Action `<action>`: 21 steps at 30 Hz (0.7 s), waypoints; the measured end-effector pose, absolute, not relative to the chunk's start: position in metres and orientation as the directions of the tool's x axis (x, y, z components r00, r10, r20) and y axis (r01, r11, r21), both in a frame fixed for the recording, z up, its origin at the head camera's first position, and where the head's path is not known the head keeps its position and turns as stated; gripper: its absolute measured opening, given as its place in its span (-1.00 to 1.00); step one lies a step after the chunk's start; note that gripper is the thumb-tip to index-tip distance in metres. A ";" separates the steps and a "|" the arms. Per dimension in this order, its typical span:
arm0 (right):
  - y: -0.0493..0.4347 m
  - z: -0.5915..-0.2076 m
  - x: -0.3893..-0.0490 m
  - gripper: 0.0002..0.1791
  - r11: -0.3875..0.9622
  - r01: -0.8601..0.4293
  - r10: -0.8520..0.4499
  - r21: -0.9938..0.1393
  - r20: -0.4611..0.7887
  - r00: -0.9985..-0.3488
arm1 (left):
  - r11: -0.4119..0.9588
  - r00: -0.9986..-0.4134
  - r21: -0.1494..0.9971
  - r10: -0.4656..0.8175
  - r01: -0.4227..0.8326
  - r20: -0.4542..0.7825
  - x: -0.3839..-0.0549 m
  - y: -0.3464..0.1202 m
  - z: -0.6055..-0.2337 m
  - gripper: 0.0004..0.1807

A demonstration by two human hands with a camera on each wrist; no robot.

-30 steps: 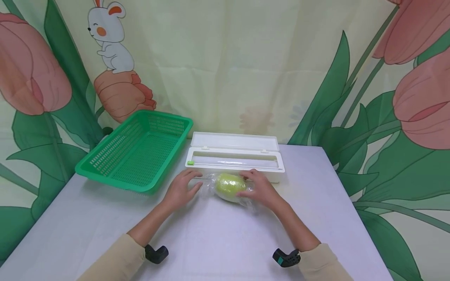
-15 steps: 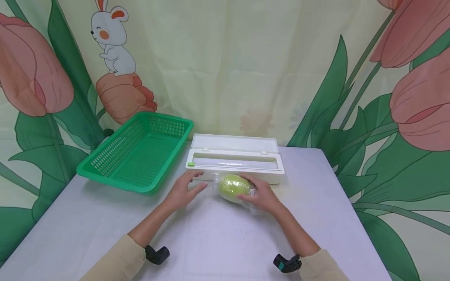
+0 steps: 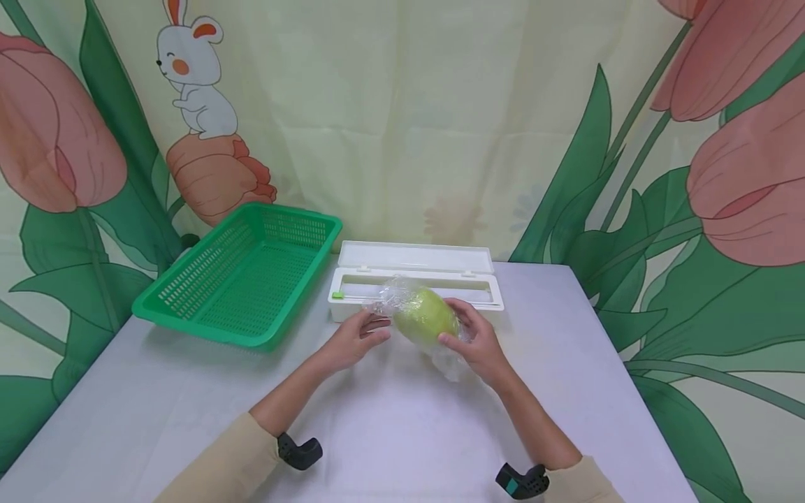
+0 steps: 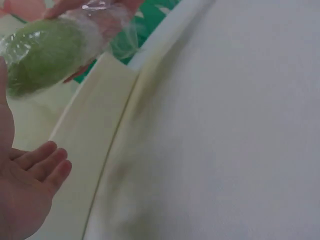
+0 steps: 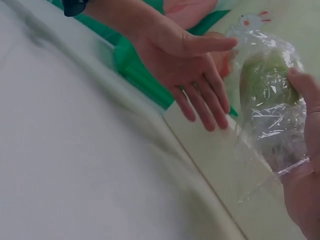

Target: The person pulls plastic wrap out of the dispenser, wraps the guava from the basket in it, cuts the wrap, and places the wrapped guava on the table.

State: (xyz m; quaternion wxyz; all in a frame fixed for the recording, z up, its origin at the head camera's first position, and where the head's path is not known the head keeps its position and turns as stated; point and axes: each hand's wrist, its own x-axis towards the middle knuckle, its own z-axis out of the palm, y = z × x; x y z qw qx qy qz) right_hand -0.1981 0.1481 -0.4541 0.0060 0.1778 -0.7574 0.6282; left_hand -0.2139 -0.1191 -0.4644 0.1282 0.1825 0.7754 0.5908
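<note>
A smooth oval green fruit, shaped like a mango, is loosely wrapped in crinkled clear cling film. My right hand grips its right end, thumb on the near side, and holds it tilted above the table. Loose film hangs below that hand. My left hand is just left of the fruit. Its fingers are extended, palm toward the fruit, with the thumb near the film's edge in the right wrist view. Behind the fruit stands a white cling film dispenser, lid raised, its front partly hidden.
A green plastic basket with slotted sides stands at the back left of the white-covered table. On the dispenser's left end is a small green slider. A printed curtain hangs right behind the table.
The right hand has taken a fuller grip on the wrapped fruit and lifted it off the table, tilting it up in front of the dispenser. The left hand has moved right, closer to it.
</note>
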 end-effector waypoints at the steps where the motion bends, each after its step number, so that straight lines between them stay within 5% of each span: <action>1: 0.147 -0.454 -0.197 -0.31 0.105 -0.268 -0.269 -0.958 0.232 -0.935 | 0.230 -0.897 0.964 0.442 0.136 0.020 -0.213 -0.116 -0.462 -0.15; 6: 0.138 -0.455 -0.194 -0.29 0.031 -0.231 -0.366 -0.973 0.204 -0.908 | 0.115 -0.893 0.981 0.441 0.155 0.089 -0.210 -0.103 -0.448 0.12; 12: 0.132 -0.460 -0.194 -0.34 0.008 -0.215 -0.477 -0.977 0.185 -0.859 | -0.172 -0.903 0.963 0.342 0.210 0.258 -0.209 -0.090 -0.434 -0.36; 16: 0.131 -0.458 -0.193 -0.38 0.024 -0.221 -0.489 -0.975 0.181 -0.853 | -0.084 -0.907 0.940 0.249 0.330 0.341 -0.207 -0.083 -0.432 -0.71; 21: 0.131 -0.454 -0.192 -0.39 0.105 -0.196 -0.490 -0.975 0.120 -0.864 | 0.088 -0.867 0.876 0.220 0.474 0.447 -0.204 -0.077 -0.436 -0.65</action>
